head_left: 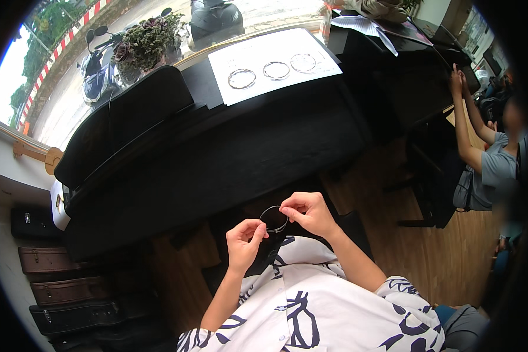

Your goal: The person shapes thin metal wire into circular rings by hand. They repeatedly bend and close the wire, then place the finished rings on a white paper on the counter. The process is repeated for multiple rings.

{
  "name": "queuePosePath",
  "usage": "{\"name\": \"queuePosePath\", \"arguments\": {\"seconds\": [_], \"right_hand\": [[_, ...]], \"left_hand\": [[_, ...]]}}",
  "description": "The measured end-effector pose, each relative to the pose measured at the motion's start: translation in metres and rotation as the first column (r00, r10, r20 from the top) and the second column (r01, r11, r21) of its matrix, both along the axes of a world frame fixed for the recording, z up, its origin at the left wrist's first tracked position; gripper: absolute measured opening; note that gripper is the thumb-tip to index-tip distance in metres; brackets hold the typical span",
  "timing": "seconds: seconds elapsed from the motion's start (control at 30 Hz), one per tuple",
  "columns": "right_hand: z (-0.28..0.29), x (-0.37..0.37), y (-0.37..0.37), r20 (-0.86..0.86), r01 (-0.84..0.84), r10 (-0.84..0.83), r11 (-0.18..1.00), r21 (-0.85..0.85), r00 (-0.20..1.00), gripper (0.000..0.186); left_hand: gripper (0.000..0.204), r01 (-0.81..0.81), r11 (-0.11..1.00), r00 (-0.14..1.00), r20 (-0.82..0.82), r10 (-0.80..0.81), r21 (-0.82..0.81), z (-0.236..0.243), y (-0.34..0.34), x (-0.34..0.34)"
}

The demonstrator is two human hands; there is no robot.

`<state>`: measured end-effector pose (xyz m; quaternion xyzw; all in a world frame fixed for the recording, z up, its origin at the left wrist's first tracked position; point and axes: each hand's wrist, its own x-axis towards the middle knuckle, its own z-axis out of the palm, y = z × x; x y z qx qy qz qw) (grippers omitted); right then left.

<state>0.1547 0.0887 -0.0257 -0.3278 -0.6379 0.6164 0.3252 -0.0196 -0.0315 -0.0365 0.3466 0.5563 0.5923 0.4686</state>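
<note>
A thin coiled wire string (274,231), bent into a ring, is held in front of my shirt. My left hand (244,242) pinches its left side between thumb and fingertips. On its upper right side, my right hand (310,211) grips the coil the same way. Beyond my hands stretches a long black surface (229,158). A white sheet of paper (258,54) lies at its far edge. Three similar coils rest on the sheet in a row: a left coil (231,84), a middle coil (266,74) and a right coil (293,66).
A curved black panel (129,120) rises at the far left, before a window. Several dark cases (50,259) are stacked at the left wall. Another person (493,158) sits at the right with both arms stretched toward a dark table. Papers (366,27) lie at the far right.
</note>
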Motion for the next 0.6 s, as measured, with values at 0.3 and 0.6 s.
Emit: {"name": "queuePosePath", "arguments": {"seconds": [0.3,0.6], "right_hand": [[0.076,-0.004,0.097,0.020,0.046,-0.066,0.854,0.518,0.998,0.003],[0.139,-0.068,0.244,0.085,0.068,-0.219,0.609,0.791,0.972,0.012]], "left_hand": [[0.011,0.134,0.929,0.838,-0.540,0.080,0.346,0.049,0.121,-0.035],[0.032,0.083,0.960,0.150,-0.956,0.254,0.268,0.031,0.157,-0.036]]}}
